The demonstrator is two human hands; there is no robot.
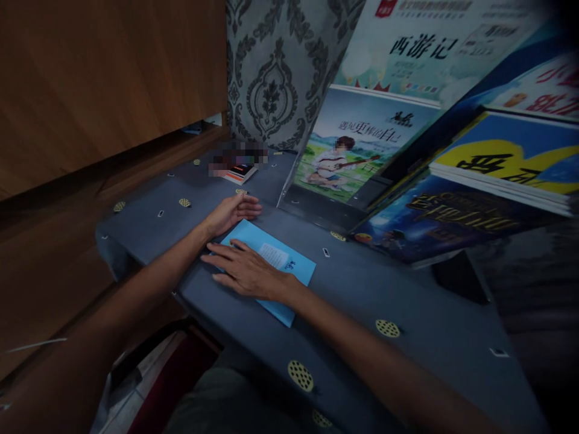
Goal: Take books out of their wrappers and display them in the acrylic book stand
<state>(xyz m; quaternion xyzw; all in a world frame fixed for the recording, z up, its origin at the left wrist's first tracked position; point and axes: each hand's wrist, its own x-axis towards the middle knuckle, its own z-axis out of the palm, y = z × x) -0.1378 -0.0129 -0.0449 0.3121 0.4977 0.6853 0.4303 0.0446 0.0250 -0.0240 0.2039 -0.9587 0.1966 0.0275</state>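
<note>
A thin light-blue booklet (302, 263) lies closed on the patterned grey tablecloth (348, 289), a pale text box and dark lettering on its cover. Spread over its left part is my right hand (248, 268), palm down, with the fingers apart and some reaching past the booklet's edge. Just beyond the booklet's far left corner, my left hand (233, 212) rests on its side on the cloth. Its fingers are stretched out and slightly bent, with nothing seen in them; the thumb is hard to make out.
A clear rack holds several upright books, among them one with a guitar player (339, 150) and a dark-blue one (434, 211). A dark flat object (461, 276) is beside it. A small book (242, 173) lies at the back, near a wooden cabinet (113, 78) and patterned wall (271, 84).
</note>
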